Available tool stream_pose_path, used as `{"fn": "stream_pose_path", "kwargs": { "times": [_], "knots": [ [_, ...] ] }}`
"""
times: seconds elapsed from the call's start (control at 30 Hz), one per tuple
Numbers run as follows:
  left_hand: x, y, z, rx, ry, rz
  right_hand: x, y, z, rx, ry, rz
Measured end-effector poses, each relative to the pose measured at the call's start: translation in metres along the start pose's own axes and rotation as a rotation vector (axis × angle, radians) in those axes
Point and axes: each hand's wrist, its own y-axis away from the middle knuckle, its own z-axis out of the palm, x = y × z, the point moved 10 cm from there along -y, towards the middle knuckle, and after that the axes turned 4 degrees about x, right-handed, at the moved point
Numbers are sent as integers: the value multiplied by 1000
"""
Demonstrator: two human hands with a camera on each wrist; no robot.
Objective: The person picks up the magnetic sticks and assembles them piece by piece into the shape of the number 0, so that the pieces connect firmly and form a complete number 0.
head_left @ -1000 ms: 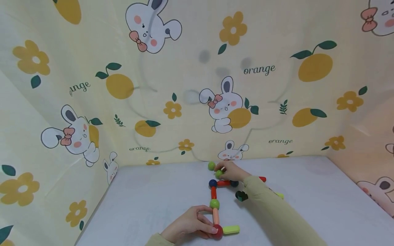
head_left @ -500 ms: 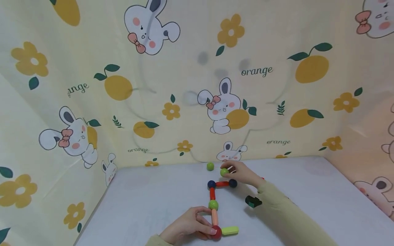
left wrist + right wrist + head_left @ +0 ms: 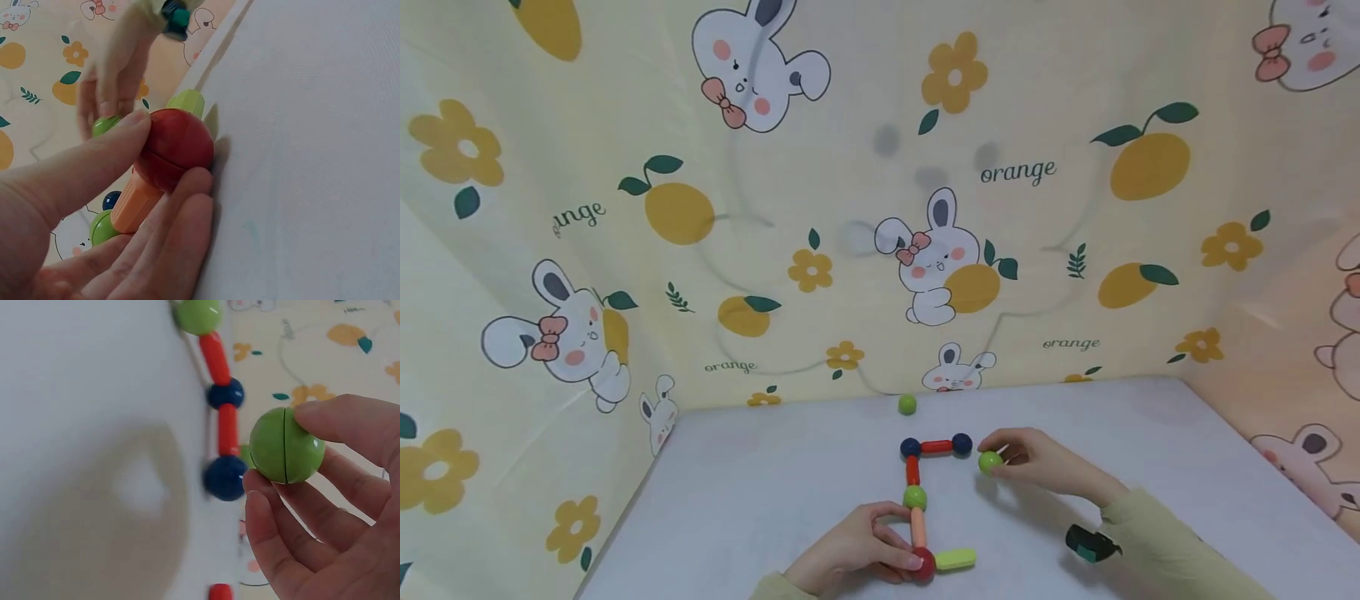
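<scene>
My left hand (image 3: 867, 546) grips a red ball (image 3: 925, 564) between thumb and fingers at the near end of a chain of balls and rods on the table. A yellow-green rod (image 3: 956, 559) sticks out to the right of that ball. From it a peach rod (image 3: 918, 527) leads to a green ball (image 3: 914, 497), then a red rod (image 3: 913, 471), a dark blue ball (image 3: 910, 448), another red rod and a second dark blue ball (image 3: 961, 444). To the right of that end, my right hand (image 3: 1045, 460) pinches a loose green ball (image 3: 287, 445), apart from the chain.
Another green ball (image 3: 907, 404) lies at the table's back edge. In the right wrist view the end of a red rod (image 3: 220, 592) shows at the bottom. A patterned cloth (image 3: 865, 250) rises behind the white table (image 3: 760, 492). A dark wrist device (image 3: 1090, 543) sits at the right sleeve.
My right hand has carried the green ball from near the back edge rightward and toward me, past the end of the chain. The left hand keeps its hold on the red ball.
</scene>
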Motion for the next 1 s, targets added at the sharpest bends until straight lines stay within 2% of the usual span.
{"fn": "stream_pose_path", "kwargs": {
  "times": [0.17, 0.33, 0.53, 0.73, 0.9, 1.0],
  "knots": [
    [0, 2, -1, 12, -6, -3, 2, 25, 22, -95, -52, -13],
    [2, 3, -1, 1, -2, 7, -4, 38, 41, -156, -121, -33],
    [2, 2, -1, -10, -1, 8, -5, 44, 56, -207, -195, -11],
    [2, 0, 0, -16, 4, 2, -7, 48, 63, -213, -248, 33],
    [1, 1, 1, -14, 11, 4, -10, 51, 69, -231, -299, 31],
    [2, 1, 1, -15, 13, 7, -11, 51, 72, -242, -292, 17]
  ]
}}
